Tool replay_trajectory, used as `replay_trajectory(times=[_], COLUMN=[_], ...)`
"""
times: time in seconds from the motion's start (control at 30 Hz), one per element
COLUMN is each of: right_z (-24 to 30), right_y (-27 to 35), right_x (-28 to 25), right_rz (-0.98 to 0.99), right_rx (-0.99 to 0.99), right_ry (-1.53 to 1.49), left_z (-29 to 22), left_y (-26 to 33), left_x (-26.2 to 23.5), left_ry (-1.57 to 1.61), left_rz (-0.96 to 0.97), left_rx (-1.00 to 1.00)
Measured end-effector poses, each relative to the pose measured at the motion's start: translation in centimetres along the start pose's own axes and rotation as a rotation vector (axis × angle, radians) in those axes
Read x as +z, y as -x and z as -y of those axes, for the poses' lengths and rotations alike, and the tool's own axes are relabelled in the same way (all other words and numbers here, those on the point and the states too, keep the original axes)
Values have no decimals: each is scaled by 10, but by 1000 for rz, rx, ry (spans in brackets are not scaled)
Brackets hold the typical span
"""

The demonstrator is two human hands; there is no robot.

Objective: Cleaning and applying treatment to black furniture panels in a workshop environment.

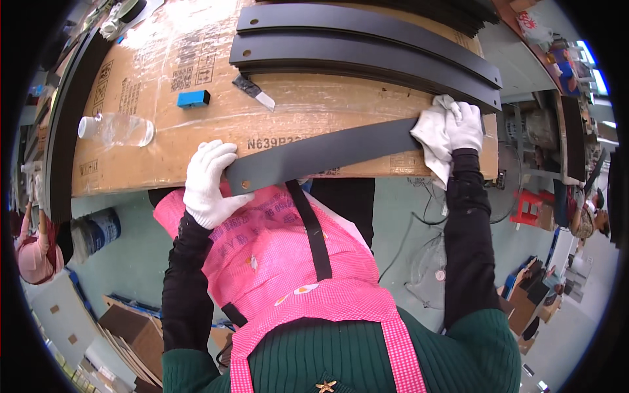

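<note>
Cardboard, wrapped in clear film, covers the bench (196, 78) that fills the upper part of the view, with a green workshop floor below it and cartons and another person's pink sleeve off at the left edge. Beyond the grips, further up the bench, lies a stack of long dark curved strips (367, 49), each with a small hole near its left end.

Between the two grips runs one dark flat strip (321, 157), lying slantwise over the near edge of the bench, its holed end lower and nearer the body. The left hand (208, 183), in a white glove, is closed over that holed end, fingers curled on top of the strip and pressing it down at the bench edge. The right hand (462, 128), also gloved in white, is closed on a white cloth (432, 141) and presses it against the far end of the same strip, where it meets the lowest of the stacked strips. Part of the cloth hangs below the right grip, over the bench edge.

Well beyond the left grip, a clear plastic bottle (118, 129) lies on its side. Closer, just above that grip, sits a small blue block (193, 99). Right of the block lies a short scraper-like blade (254, 92).
</note>
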State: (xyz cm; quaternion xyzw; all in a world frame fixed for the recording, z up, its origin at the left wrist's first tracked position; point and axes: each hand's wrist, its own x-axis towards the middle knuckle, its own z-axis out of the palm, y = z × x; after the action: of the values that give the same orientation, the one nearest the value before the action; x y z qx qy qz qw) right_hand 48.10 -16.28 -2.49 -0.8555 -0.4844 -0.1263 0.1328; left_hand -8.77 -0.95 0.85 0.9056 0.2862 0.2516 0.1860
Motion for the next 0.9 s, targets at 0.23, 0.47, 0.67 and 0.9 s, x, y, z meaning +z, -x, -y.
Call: replay_trajectory(times=[0.23,0.47,0.67,0.9], right_z=[139,267,-36,-98], right_y=[51,78,50,25], right_x=[-19,-26,-5,-105], right_rz=[112,104,138,117], right_rx=[-317,-403,-211,433], right_ry=[397,-366,604,524], left_z=[58,78,76,80], left_y=[18,34,26,35], left_x=[-57,-54,-49,-50], left_ry=[-45,23,15,-2], left_rz=[144,142,146,155], left_rx=[-97,-192,-238,-243])
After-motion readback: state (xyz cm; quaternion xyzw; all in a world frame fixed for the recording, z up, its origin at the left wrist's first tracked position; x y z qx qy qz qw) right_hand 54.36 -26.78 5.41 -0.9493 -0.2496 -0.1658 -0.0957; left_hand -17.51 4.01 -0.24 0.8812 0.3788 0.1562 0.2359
